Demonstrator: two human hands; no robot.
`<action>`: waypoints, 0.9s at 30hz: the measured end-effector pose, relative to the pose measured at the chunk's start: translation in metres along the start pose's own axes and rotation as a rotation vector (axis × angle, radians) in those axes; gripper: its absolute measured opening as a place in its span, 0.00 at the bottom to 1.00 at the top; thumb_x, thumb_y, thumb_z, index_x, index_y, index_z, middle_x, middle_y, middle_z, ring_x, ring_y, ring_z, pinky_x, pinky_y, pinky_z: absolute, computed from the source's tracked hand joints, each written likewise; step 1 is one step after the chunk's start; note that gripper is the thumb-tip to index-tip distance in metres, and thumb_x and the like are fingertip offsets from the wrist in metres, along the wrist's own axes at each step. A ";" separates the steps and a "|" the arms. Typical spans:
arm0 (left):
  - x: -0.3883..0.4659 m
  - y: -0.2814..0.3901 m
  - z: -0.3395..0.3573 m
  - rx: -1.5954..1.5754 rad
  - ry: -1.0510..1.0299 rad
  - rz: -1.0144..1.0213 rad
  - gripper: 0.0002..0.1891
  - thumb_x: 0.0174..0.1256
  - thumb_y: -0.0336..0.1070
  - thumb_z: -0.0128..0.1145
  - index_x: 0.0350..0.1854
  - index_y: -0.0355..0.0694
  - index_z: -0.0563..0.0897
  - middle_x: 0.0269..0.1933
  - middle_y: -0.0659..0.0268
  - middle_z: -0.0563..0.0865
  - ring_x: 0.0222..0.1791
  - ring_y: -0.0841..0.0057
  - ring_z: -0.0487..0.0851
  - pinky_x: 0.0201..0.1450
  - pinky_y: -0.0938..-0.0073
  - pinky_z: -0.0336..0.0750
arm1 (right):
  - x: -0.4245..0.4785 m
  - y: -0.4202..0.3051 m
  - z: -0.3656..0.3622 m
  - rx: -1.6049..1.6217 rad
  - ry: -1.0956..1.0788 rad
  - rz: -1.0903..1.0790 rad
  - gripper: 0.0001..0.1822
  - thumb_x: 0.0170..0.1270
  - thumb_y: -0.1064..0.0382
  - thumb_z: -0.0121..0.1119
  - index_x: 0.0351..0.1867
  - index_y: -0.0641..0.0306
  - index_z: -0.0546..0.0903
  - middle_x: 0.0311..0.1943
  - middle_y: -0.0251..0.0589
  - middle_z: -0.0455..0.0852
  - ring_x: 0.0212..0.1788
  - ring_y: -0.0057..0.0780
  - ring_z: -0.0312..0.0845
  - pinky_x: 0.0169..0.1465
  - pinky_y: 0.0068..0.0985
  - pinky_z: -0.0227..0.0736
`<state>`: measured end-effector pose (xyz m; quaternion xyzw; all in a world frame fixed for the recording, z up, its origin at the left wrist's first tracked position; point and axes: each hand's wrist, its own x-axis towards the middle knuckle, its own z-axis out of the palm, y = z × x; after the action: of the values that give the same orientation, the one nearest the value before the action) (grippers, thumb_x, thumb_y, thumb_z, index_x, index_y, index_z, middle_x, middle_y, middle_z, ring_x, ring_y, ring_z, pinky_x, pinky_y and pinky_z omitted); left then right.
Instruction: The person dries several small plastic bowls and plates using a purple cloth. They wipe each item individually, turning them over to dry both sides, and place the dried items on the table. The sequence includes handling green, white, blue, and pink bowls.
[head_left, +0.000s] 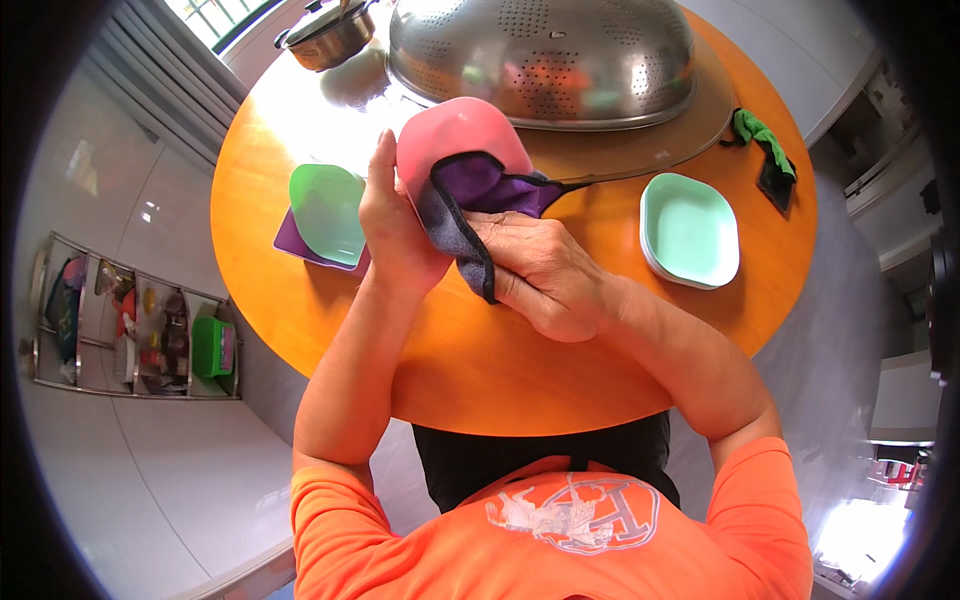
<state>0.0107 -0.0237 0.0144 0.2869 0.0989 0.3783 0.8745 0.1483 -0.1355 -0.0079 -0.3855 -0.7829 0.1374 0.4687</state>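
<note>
My left hand (401, 217) holds a pink plastic bowl (465, 131) tilted above the table, thumb along its left side. A purple and grey cloth with black edging (480, 184) is bunched against the bowl, partly covering it. My right hand (547, 270) grips the cloth and presses it toward the bowl. Left of my left hand, a translucent green dish (328, 210) rests on a purple dish (300, 244). To the right sits a stack of squarish dishes with a mint-green one (690, 229) on top.
A large perforated steel colander (540, 67) lies upside down on a round board (630, 154) at the back of the round wooden table (525, 397). A lidded steel pot (330, 41) stands back left. A green cloth (761, 139) and a dark flat object (775, 186) lie at the right edge.
</note>
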 end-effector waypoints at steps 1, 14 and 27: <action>-0.001 0.004 -0.002 -0.025 -0.040 -0.025 0.32 0.83 0.61 0.42 0.66 0.35 0.79 0.59 0.56 0.87 0.61 0.59 0.85 0.70 0.55 0.76 | 0.000 -0.005 -0.002 0.013 -0.040 0.021 0.29 0.66 0.69 0.60 0.70 0.71 0.74 0.58 0.60 0.83 0.58 0.59 0.80 0.65 0.45 0.73; -0.006 -0.018 0.006 0.164 -0.030 -0.051 0.32 0.84 0.58 0.41 0.69 0.32 0.76 0.64 0.54 0.84 0.65 0.62 0.82 0.73 0.60 0.72 | 0.003 0.014 -0.013 -0.880 0.156 0.170 0.36 0.68 0.47 0.64 0.62 0.83 0.79 0.59 0.65 0.86 0.69 0.51 0.77 0.79 0.43 0.59; -0.002 -0.009 -0.003 0.177 0.054 0.192 0.35 0.82 0.64 0.44 0.67 0.32 0.76 0.62 0.55 0.85 0.61 0.63 0.83 0.68 0.62 0.75 | 0.002 -0.017 0.010 -0.166 0.325 0.320 0.13 0.70 0.60 0.67 0.31 0.68 0.87 0.19 0.49 0.82 0.24 0.30 0.83 0.36 0.32 0.77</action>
<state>0.0139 -0.0286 0.0066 0.3611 0.1274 0.4574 0.8026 0.1315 -0.1438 -0.0015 -0.5590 -0.6347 0.0813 0.5274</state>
